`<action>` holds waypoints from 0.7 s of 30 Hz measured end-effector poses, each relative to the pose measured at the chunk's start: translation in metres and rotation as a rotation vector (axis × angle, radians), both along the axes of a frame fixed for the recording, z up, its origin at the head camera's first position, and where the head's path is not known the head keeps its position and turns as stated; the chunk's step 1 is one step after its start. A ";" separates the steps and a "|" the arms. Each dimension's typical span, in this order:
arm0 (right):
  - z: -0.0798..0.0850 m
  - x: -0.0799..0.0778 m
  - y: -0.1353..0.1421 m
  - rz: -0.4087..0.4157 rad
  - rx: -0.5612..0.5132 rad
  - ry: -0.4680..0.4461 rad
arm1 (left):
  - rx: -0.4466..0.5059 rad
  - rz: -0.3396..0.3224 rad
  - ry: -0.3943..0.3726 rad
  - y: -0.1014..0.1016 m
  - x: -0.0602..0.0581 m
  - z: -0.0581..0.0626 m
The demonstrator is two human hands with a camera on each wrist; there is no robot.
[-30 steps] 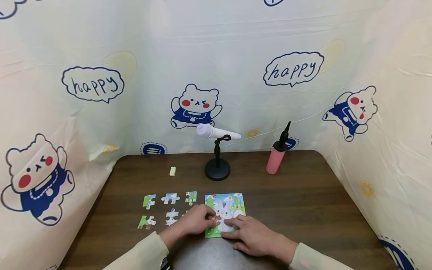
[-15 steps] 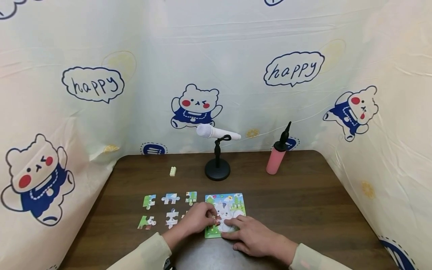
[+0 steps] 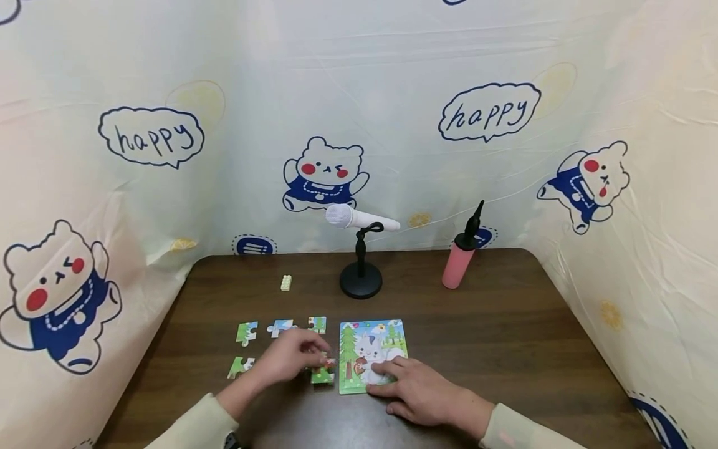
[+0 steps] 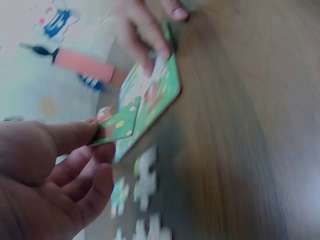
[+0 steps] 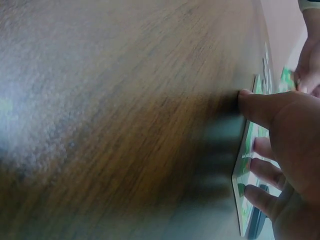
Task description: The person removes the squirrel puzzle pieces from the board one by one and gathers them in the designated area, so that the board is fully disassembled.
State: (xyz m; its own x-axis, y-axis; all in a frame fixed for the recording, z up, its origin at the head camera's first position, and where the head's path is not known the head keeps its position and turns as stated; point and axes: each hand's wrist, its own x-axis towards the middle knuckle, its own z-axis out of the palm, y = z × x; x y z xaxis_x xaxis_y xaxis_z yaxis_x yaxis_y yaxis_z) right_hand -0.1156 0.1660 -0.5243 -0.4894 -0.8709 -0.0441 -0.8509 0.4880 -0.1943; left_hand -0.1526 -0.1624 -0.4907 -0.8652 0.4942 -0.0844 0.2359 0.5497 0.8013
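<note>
My left hand (image 3: 288, 357) pinches a green jigsaw piece (image 3: 323, 375) with a reddish-brown patch, left of the puzzle board. In the left wrist view the piece (image 4: 124, 122) is tilted between thumb and fingers, up off the table. The puzzle board (image 3: 349, 340) shows a white and grey squirrel among trees. My right hand (image 3: 419, 391) rests on its lower right part, fingertips on the picture and thumb at the near edge. In the right wrist view, the fingers (image 5: 267, 172) lie spread over the board (image 5: 244, 212).
Several loose jigsaw pieces, such as a green one (image 3: 246, 333) and a blue one (image 3: 280, 327), lie to the left. Behind stand a white microphone (image 3: 359, 218) on a black stand (image 3: 361, 280), a pink hand pump (image 3: 458, 267) and a small cream toy brick (image 3: 286, 283).
My left hand has left the board's left side, moved left and picked up the green piece. The board's left part shows now. My right hand has stayed on the board.
</note>
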 end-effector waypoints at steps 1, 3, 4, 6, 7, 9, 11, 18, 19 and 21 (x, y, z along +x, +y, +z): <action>0.000 0.000 0.000 -0.001 0.004 -0.001 | 0.005 0.001 0.003 -0.010 0.002 0.002; 0.000 0.000 0.000 -0.005 0.010 -0.003 | 0.000 0.012 0.003 -0.029 0.007 0.004; 0.000 0.000 0.001 -0.005 0.011 -0.004 | -0.005 0.023 0.003 -0.038 0.010 0.004; -0.001 0.000 0.001 -0.006 0.012 -0.004 | -0.017 0.047 -0.016 -0.056 0.016 0.003; -0.001 0.001 0.001 -0.005 0.010 -0.002 | -0.012 0.055 -0.032 -0.064 0.019 0.003; -0.002 0.001 0.001 -0.004 0.005 0.003 | -0.008 0.070 -0.060 -0.081 0.025 0.002; -0.003 0.001 0.000 -0.001 -0.001 0.012 | -0.012 0.081 -0.081 -0.097 0.031 0.000; -0.005 0.001 0.000 0.001 0.001 0.014 | -0.082 0.152 -0.148 -0.143 0.044 -0.010; -0.004 0.001 0.000 0.001 0.002 0.015 | -0.094 0.163 -0.151 -0.147 0.045 -0.012; -0.003 0.000 0.000 -0.001 0.003 0.016 | -0.113 0.185 -0.154 -0.154 0.045 -0.015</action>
State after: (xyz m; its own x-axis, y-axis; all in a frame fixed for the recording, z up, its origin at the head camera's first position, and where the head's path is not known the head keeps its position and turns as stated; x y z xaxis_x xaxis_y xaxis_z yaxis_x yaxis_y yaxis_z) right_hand -0.1157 0.1660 -0.5272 -0.4911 -0.8702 -0.0387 -0.8532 0.4895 -0.1798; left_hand -0.1072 -0.3164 -0.5058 -0.9128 0.3087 -0.2674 0.0031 0.6599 0.7514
